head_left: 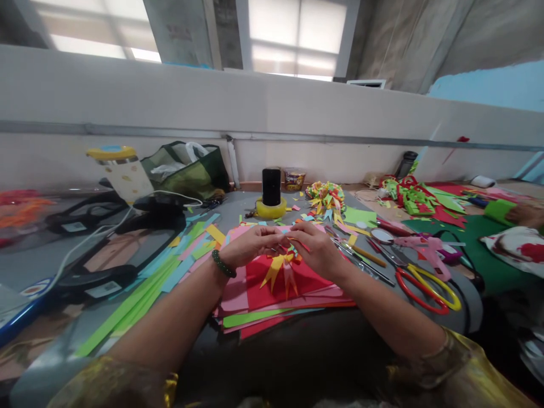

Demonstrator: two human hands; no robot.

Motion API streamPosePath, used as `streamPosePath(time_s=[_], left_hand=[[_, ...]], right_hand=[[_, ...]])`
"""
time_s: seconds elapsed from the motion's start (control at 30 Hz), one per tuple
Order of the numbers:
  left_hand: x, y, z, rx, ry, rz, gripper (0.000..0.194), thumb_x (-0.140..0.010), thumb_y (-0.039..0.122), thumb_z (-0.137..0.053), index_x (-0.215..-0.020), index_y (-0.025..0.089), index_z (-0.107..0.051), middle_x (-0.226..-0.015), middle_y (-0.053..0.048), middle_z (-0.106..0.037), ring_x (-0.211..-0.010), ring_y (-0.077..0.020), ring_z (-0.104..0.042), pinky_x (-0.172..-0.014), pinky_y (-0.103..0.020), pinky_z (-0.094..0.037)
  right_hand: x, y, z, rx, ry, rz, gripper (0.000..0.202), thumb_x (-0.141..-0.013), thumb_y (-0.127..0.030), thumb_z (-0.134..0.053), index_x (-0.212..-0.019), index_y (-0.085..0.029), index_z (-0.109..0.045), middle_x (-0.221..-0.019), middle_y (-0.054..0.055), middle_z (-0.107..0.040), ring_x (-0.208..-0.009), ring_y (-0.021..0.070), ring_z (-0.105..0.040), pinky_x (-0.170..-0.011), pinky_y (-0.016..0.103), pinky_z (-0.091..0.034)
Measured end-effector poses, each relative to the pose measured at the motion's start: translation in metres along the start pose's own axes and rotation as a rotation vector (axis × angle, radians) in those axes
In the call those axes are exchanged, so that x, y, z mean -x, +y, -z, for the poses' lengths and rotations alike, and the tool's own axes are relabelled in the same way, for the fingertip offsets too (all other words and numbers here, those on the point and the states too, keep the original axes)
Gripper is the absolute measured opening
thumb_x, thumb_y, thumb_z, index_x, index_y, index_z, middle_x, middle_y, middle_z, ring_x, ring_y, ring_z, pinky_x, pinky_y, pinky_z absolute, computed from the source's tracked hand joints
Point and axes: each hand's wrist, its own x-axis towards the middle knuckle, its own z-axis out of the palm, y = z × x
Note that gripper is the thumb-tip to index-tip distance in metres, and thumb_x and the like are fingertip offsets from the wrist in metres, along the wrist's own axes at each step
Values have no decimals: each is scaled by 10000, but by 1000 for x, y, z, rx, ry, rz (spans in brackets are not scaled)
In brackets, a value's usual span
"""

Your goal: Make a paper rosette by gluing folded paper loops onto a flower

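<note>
My left hand (pixel 255 245), with a dark green beaded bracelet (pixel 223 264) at the wrist, is closed in a pinch; what lies between its fingertips is hidden. Its fingertips meet those of my right hand (pixel 318 249), which is closed on a narrow orange-red paper strip (pixel 301 245). Just below the fingers sits a paper ornament (pixel 278 271) with pointed yellow and pink-orange tails; its upper part is partly covered by my hands. Under it lies a stack of red and pink paper sheets (pixel 233 294), with a green sheet edge showing near the front.
Green paper strips (pixel 144 294) lie left. Scissors (pixel 429 289), a pink glue gun (pixel 429 249) and metal tools lie right. Behind stand a phone (pixel 271 187) on a yellow roll (pixel 271 209) and a multicoloured paper ball (pixel 326 195). Another person's hand (pixel 527 214) is far right.
</note>
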Motion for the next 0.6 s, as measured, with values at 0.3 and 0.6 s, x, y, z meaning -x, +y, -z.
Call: streamPosePath(time_s=[0.3, 0.6], left_hand=[[0, 2, 15, -330, 132, 24, 372, -689, 522, -728, -794, 168, -682, -779, -24, -675, -667, -134, -604, -600, -248, -457], [0, 5, 15, -699, -95, -29, 269, -654, 447, -723, -734, 190, -734, -646, 16, -625, -608, -127, -502, -570, -244, -385]], right_hand=[[9, -5, 27, -16, -505, -424, 156, -900, -233, -648, -778, -199, -738, -731, 18, -707, -641, 135, -608, -594, 245, -406], [12, -38, 8, 94, -723, -370, 78, -887, -205, -685, -887, -207, -763, -901, 65, -733, -814, 185, -668, -636, 264, -418]])
